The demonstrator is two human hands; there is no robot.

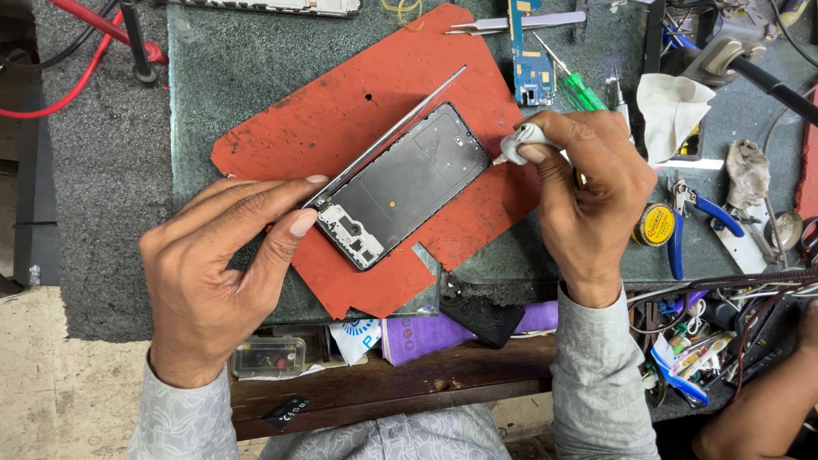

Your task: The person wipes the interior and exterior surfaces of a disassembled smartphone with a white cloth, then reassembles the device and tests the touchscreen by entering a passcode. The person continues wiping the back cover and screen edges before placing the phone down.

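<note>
Phone frame (400, 183), back cover off and inner shell exposed, lies on a torn red mat (341, 128) at the middle of a cluttered repair bench, seen from the head camera. Its long axis runs diagonally, from the lower left end near the person's left hand (217, 264) up to the right end near the right hand (588, 187), so each hand tends one end and neither is clearly the nearer. The left hand is loosely spread, palm down; its thumb and forefinger pinch the lower corner of the frame and press it to the mat, where a long thin metal strip (396, 128) also starts, lying along the frame's upper edge and running on past it toward the top of the mat. The right hand is curled closed around a small white tube (521, 143), the nozzle pointing left and just meeting the frame's upper right corner. Behind the right hand lie a blue circuit board (530, 60), steel tweezers (511, 23), a green-handled screwdriver (584, 89) and a crumpled white cloth (673, 106). To the right sit a round tin (654, 226) and blue-handled pliers (682, 230). Red cables (85, 60) curl at the top left. At the lower right corner another person's forearm (758, 409) enters the picture, apart from the work.
</note>
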